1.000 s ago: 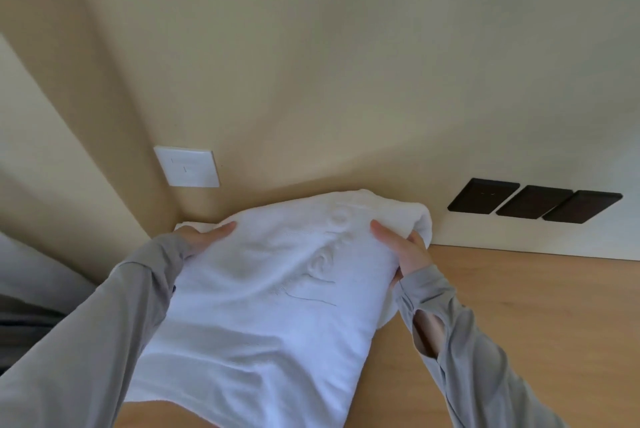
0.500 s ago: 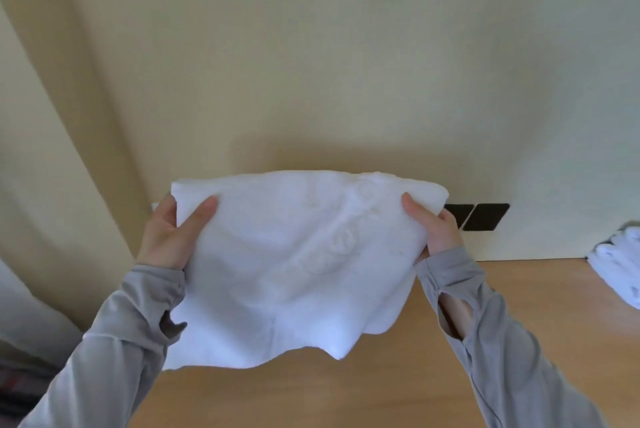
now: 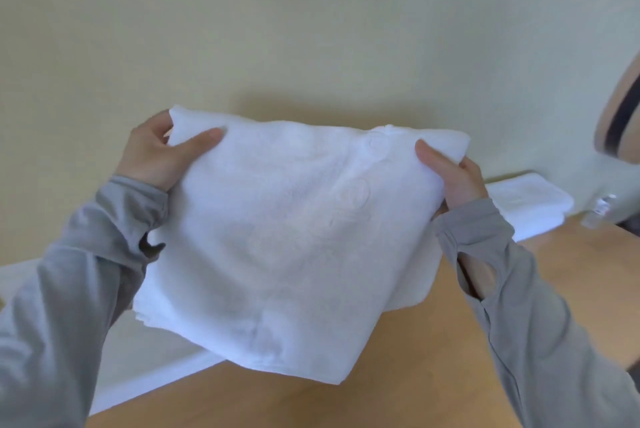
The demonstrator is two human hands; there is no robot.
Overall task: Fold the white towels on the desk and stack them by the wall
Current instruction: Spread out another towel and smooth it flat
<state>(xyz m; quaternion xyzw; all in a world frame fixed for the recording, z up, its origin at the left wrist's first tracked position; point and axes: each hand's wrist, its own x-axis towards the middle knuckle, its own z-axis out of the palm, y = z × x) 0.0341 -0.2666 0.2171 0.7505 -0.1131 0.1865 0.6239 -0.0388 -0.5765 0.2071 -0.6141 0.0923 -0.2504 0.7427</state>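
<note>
Holding a white towel point(image 3: 284, 237) up above the wooden desk point(image 3: 433, 375), a person in grey sleeves point(image 3: 69, 271) grips the cloth by its two top corners. The left hand point(image 3: 156, 157) pinches one corner, with the thumb laid across the front of the cloth and the fingers curled round behind it. The right hand point(image 3: 457, 181) clamps the other corner in the same way, thumb in front. The towel hangs spread between the hands with a second layer showing behind its right side. Its lowest corner droops toward the desk, and whether it touches the wood cannot be told. A faint raised round pattern marks the front of the cloth. At the far edge of the desk, on the right-hand side, a stack of folded towels point(image 3: 530, 209) lies against the pale wall point(image 3: 311, 29). Past the stack, at the right end of the desk, stands a small clear object point(image 3: 601, 211), too blurred to name.
</note>
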